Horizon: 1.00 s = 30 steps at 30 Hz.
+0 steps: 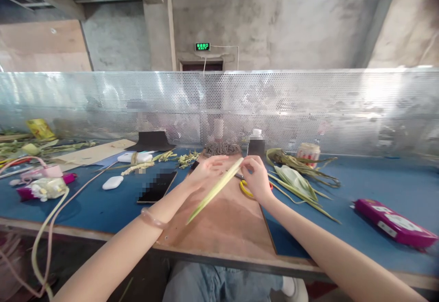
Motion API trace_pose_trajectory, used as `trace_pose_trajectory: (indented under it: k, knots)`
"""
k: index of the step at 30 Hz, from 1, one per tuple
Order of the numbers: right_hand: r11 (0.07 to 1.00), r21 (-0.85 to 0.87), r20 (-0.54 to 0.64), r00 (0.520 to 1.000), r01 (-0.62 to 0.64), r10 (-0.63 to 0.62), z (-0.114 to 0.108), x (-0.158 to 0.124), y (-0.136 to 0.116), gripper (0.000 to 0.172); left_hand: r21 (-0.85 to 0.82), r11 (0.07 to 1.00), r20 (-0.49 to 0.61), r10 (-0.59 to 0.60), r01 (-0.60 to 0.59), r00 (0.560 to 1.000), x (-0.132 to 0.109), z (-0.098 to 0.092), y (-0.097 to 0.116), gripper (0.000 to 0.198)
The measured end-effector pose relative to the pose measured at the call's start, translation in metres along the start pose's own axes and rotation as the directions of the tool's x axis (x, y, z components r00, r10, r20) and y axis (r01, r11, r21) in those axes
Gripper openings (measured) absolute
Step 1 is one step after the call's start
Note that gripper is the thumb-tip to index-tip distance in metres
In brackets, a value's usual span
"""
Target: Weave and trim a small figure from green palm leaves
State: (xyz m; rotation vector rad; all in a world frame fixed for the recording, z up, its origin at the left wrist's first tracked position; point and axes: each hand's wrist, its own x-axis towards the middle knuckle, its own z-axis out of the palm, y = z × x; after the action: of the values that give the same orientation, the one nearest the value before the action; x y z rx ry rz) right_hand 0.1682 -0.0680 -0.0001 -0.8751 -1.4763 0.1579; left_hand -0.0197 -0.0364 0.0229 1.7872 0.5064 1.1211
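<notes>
A long pale green-yellow leaf strip (216, 191) slants over the brown board (226, 238), its pointed end toward the table's front edge. My right hand (256, 176) pinches its far end between thumb and fingertips. Beside the strip, my left hand (207, 172) has its fingers stretched out and apart, and it does not appear to grip anything. Scissors with a yellow handle (246, 189) lie partly hidden under my right hand. A heap of grey-brown twisted strands (222, 148) rests at the board's far end.
Green leaves (297, 182) and dried leaf strands (291, 160) lie right of the board, beyond them a purple packet (394, 222). On the left are a dark phone (158, 187), a white case (113, 182) and cables (51, 229). A perforated metal screen (308, 105) stands behind.
</notes>
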Motion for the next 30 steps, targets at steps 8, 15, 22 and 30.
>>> trace_pose_trajectory:
  k: [8,15,22,30]
  knots:
    - [0.972,0.06,0.272,0.94,-0.229,0.204,0.005,-0.002,0.003,0.02,0.012,1.0,0.031,-0.029,0.029,0.999,-0.001,0.003,-0.003,0.055]
    - [0.948,0.11,0.328,0.912,-0.297,0.248,0.007,-0.004,0.005,0.028,-0.024,0.999,-0.056,-0.049,0.048,0.997,0.001,0.003,-0.005,0.051]
    - [0.604,0.498,0.55,0.765,-0.622,0.335,0.005,-0.003,0.001,0.017,-0.125,0.985,-0.123,-0.131,0.116,0.984,0.004,0.001,-0.014,0.053]
    - [0.495,0.51,0.666,0.687,-0.703,0.291,0.007,-0.009,-0.002,0.014,-0.274,0.958,-0.076,-0.113,0.089,0.991,0.006,0.0,-0.016,0.03]
